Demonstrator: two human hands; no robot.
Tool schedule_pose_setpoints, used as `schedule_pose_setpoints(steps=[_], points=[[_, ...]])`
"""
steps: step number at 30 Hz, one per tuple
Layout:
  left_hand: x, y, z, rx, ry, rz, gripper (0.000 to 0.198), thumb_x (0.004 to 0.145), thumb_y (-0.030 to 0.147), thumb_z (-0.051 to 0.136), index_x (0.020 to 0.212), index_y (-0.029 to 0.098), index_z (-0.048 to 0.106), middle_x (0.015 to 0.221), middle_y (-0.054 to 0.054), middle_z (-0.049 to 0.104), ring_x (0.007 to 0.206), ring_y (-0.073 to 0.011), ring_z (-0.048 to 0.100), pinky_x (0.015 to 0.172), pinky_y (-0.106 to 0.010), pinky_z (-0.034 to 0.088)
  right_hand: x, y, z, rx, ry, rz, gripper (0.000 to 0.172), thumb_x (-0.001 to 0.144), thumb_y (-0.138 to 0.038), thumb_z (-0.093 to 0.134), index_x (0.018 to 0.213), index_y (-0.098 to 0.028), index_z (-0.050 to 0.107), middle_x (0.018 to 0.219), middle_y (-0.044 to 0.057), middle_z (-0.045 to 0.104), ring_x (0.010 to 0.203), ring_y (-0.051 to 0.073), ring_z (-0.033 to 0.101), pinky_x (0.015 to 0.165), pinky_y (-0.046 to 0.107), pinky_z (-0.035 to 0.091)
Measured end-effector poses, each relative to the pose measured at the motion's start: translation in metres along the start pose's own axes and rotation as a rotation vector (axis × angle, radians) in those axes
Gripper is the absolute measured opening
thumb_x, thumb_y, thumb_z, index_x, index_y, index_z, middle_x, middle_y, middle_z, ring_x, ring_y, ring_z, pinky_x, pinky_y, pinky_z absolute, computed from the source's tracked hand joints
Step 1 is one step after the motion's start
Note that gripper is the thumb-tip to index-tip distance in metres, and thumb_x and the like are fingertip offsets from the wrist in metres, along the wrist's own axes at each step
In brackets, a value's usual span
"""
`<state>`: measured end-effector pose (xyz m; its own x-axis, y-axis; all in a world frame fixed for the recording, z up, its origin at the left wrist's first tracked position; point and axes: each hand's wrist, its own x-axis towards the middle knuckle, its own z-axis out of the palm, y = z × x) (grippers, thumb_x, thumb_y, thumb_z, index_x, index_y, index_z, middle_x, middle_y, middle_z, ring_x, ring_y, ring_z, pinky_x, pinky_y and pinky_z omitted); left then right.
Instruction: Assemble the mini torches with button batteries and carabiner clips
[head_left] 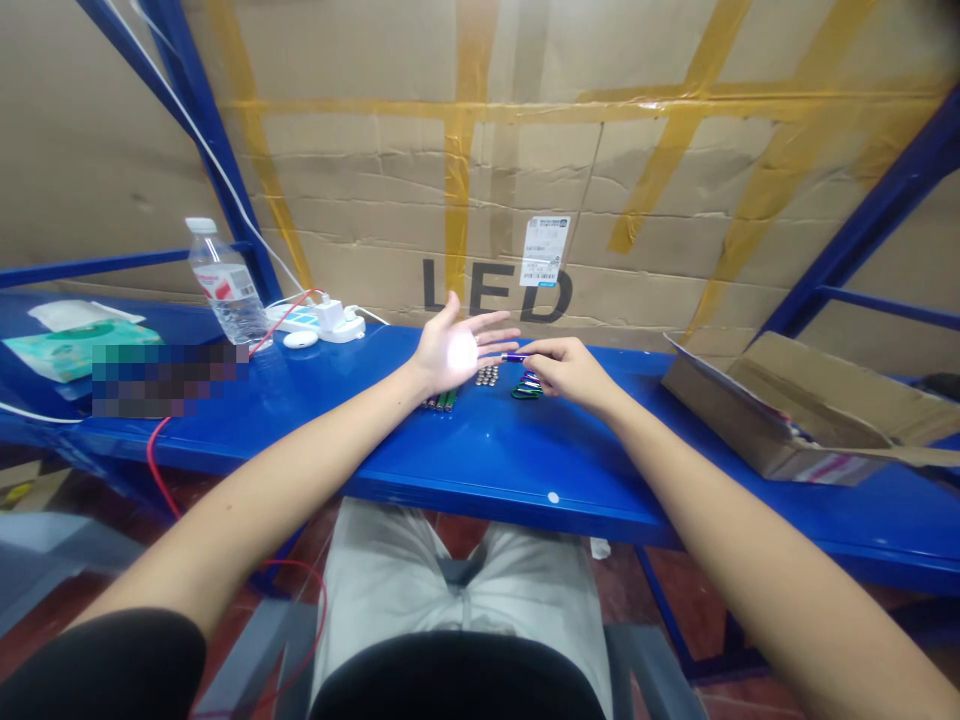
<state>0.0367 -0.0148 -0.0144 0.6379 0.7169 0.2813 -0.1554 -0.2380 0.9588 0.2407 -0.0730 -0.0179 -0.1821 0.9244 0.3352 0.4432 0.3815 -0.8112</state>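
Observation:
My right hand [571, 372] pinches a small purple flashlight [514, 357] between thumb and fingers, pointing it to the left. Its beam makes a bright white spot on the palm of my left hand [433, 355], which is held up open with the fingers spread. Below my left hand lie several green tubes [441, 402] in a row, partly covered by it. Between the hands sits a group of small brass-coloured pieces [487, 376]. Under my right hand are shiny green and purple pieces [526, 386], partly hidden and too small to make out fully.
On the blue table [480, 460], an open cardboard box [780, 420] stands at the right. To the left are a water bottle [225, 285], a power strip [341, 325], a tissue pack [82, 345] and a red cable [154, 450]. Large taped cardboard [360, 200] rises behind.

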Motion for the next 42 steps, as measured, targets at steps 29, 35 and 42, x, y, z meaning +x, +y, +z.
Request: schedule_pose_setpoints(steps=[29,35,42], points=[[0.0027,-0.0027,-0.0014,-0.372,-0.022,-0.073,0.088,0.090,0.076,0.022,0.140,0.011,0.054,0.136,-0.022,0.061,0.127,-0.0369,0.057,0.098,-0.047,0.049,0.0004,-0.0020,-0.0006,-0.030,0.034,-0.026,0.034,0.075,-0.032,0.055,0.090,-0.010,0.076,0.050,-0.002,0.051,0.048,0.012,0.043,0.052,0.028,0.035],[0.0037,-0.0052,-0.0035,-0.441,-0.022,-0.079,0.085,0.091,0.074,0.026,0.141,0.011,0.053,0.135,-0.022,0.062,0.129,-0.0367,0.055,0.100,-0.046,0.048,0.0012,-0.0010,-0.0009,-0.025,0.046,-0.045,0.031,0.075,-0.031,0.056,0.088,-0.010,0.075,0.052,-0.002,0.052,0.051,0.012,0.044,0.055,0.028,0.036],[0.0034,-0.0053,-0.0039,-0.441,-0.030,-0.076,0.084,0.090,0.074,0.029,0.140,0.011,0.054,0.134,-0.022,0.063,0.130,-0.0380,0.054,0.102,-0.049,0.045,0.0013,-0.0015,-0.0005,-0.039,0.051,-0.050,0.032,0.074,-0.030,0.055,0.088,-0.009,0.075,0.053,-0.001,0.053,0.054,0.013,0.045,0.057,0.029,0.038]])
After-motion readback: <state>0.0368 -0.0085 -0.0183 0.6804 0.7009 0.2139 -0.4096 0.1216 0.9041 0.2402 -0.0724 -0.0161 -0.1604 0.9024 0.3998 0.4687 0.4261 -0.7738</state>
